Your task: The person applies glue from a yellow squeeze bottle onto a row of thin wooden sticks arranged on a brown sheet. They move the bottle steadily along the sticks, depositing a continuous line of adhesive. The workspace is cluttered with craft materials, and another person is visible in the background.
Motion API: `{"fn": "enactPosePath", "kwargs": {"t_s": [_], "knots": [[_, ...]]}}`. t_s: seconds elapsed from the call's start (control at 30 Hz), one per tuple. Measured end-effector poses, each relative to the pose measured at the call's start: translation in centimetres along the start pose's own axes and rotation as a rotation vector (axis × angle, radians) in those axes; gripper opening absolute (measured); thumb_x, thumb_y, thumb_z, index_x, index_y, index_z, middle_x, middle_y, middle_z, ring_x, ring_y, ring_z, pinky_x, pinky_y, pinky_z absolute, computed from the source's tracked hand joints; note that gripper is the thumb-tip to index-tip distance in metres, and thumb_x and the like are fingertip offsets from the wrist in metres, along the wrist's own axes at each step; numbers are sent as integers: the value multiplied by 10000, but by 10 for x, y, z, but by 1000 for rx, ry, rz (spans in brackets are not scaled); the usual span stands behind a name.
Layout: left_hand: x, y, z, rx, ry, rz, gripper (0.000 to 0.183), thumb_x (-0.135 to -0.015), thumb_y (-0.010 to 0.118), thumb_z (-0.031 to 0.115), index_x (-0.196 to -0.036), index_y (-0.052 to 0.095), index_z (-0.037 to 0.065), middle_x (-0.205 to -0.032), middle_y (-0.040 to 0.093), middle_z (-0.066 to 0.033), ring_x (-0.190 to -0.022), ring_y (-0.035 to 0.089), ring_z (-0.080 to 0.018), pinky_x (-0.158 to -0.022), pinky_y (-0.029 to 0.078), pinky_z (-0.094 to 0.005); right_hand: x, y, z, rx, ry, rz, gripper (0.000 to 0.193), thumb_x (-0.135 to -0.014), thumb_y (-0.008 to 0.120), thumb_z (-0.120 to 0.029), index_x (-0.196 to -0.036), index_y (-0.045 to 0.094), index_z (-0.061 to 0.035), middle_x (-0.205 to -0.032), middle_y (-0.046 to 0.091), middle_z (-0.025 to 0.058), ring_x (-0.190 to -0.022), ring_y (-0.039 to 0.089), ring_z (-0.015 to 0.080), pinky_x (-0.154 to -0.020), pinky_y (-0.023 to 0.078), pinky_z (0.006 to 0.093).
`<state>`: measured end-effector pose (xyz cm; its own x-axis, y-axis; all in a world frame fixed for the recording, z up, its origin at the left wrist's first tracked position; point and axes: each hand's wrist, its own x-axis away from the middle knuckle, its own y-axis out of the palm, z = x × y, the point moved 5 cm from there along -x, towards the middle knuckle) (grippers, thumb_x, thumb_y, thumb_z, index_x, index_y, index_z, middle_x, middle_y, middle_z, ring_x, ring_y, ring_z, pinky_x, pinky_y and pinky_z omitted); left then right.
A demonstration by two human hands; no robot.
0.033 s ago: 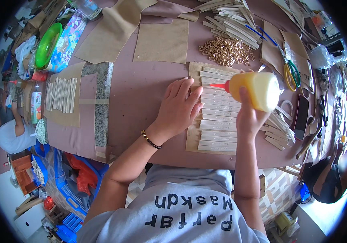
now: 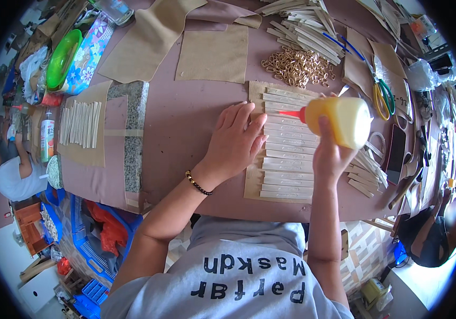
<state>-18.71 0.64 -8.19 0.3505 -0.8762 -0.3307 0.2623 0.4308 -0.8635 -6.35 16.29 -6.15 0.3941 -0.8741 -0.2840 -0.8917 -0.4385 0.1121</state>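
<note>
Right hand (image 2: 329, 157): grip clamped round a yellow squeeze bottle (image 2: 338, 123), tilted on its side, red nozzle (image 2: 291, 114) pointing left above the far part of a row of pale strips (image 2: 286, 166). Strips lie side by side on a brown sheet (image 2: 253, 183), near side of the desk (image 2: 180, 138). Left hand (image 2: 233, 142): palm down at the sheet's left edge, grip apart, fingers extended. Far side: heap of gold-coloured links (image 2: 298, 66); loose strips (image 2: 310, 32) beyond. Right: yellow-and-green-handled scissors (image 2: 381, 101).
</note>
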Motion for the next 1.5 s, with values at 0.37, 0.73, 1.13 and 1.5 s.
{"fn": "enactPosePath", "kwargs": {"t_s": [0.37,0.73,1.13,1.5], "knots": [[0,-1,1,-12,14,-19,416,-898,612,236,-1269,533,65,-1279,449,-187,-1209,450,-356,-1021,374,-464,-8,-72,-21,-79,-24,235,423,-868,682,-29,-1248,516,59,-1225,605,172,-1093,622,249,-906,538,338],[6,-3,5,24,19,-62,436,-911,602,245,-1291,516,48,-1330,409,-204,-1261,411,-384,-1058,357,-484,0,-67,-14,-111,-4,163,435,-878,669,-31,-1264,490,59,-1219,603,182,-1113,615,296,-934,524,384],[7,-1,4,25,10,-36,379,-906,610,230,-1224,537,37,-1322,413,-204,-1265,404,-393,-1059,354,-490,7,-44,-3,-120,33,123,461,-886,652,-12,-1297,450,45,-1265,576,192,-1148,595,310,-976,502,390],[9,1,3,40,9,-33,418,-895,622,211,-1254,503,34,-1323,404,-213,-1268,393,-402,-1063,362,-479,12,5,-4,-49,12,-23,419,-831,737,-48,-1205,567,33,-1151,651,125,-1066,616,195,-959,475,349]]}}
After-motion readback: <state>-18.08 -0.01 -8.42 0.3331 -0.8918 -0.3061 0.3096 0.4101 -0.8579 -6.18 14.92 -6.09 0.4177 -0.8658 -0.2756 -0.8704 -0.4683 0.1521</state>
